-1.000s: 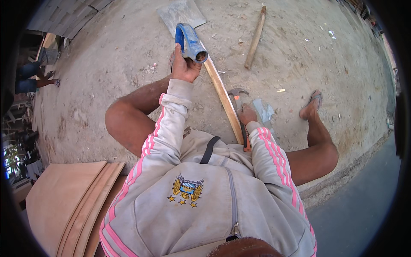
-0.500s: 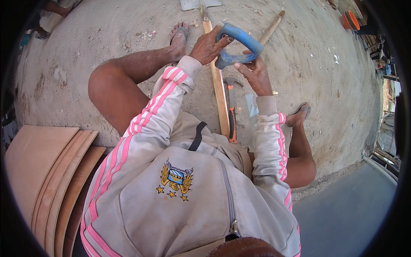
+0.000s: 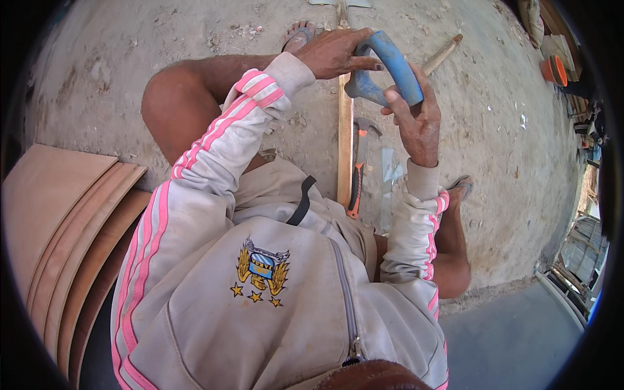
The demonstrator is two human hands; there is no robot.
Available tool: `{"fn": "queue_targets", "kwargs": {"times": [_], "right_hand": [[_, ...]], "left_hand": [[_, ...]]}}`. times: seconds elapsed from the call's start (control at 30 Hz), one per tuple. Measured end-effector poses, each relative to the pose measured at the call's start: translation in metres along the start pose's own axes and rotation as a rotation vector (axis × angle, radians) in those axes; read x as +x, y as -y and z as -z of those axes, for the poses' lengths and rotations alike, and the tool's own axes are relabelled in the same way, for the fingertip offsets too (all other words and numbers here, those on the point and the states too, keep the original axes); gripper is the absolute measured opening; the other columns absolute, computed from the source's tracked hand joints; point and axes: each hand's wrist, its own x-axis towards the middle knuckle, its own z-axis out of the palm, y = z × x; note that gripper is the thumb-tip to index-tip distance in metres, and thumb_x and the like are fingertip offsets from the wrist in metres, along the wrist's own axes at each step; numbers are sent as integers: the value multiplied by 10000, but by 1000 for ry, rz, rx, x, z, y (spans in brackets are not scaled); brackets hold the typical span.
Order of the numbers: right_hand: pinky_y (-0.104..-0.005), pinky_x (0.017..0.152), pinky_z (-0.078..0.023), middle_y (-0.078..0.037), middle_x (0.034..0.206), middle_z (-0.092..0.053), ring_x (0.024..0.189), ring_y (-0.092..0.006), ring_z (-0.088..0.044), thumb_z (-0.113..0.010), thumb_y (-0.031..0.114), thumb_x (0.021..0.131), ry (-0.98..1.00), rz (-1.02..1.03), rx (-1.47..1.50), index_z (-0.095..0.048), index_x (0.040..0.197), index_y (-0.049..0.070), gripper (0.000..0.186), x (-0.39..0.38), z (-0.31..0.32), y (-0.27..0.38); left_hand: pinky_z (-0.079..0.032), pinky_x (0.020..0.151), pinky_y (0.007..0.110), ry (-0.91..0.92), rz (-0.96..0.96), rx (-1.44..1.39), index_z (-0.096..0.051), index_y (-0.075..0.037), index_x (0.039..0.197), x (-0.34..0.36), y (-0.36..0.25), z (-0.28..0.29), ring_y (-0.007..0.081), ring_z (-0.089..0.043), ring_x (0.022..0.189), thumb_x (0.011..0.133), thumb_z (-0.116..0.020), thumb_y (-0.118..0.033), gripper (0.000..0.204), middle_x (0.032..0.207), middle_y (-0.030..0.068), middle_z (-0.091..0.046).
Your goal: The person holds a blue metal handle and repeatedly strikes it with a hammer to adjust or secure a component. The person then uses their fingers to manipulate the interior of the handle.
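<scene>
A claw hammer (image 3: 356,170) with an orange-and-black grip lies on the sandy ground (image 3: 162,45), just right of a long wooden batten (image 3: 344,143). A stack of curved plywood sheets (image 3: 68,227) occupies the near left. A wooden stick (image 3: 442,54) lies far right. An orange container (image 3: 554,69) stands at the far right edge.

Blue handle (image 3: 390,65) in my left hand (image 3: 338,53) and right hand (image 3: 416,120): looks like matt plastic, scuffed, dusty. Long batten (image 3: 344,149) under it: bare light wood, unfinished, sawn faces. Hammer (image 3: 359,162) beside it: dull grey metal head, orange and black grip, rubbery look. Clear strip (image 3: 390,188) next to hammer: glossy, transparent, plastic or glass, can't tell which. Ground (image 3: 130,78): rough sandy concrete, matt. Stacked boards (image 3: 71,221) at my left: smooth brown plywood, curved. My jacket sleeves (image 3: 221,149): soft knit cloth, grimy.
</scene>
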Motion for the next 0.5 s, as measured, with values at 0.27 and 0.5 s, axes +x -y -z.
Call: {"fn": "queue_targets", "kwargs": {"times": [0.27,0.5], "right_hand": [[-363,781,-585,-173,1145,-664,910,-209,-698,-721,243,976,-507,365,-106,-435,1474,90,594,1,-48,-94],[-363,810,-597,-168,1104,-630,995,-200,-681,-655,266,1022,-438,-16,72,-510,1325,5,426,-14,-64,-101]], "left_hand": [[-556,830,380,-11,12,220,-628,-49,1227,5,-63,206,251,-690,951,950,-713,-337,409,1016,126,-715],[-523,709,369,33,-42,16,-663,-19,1135,-10,-39,198,272,-679,793,933,-716,-317,364,893,139,-707]]}}
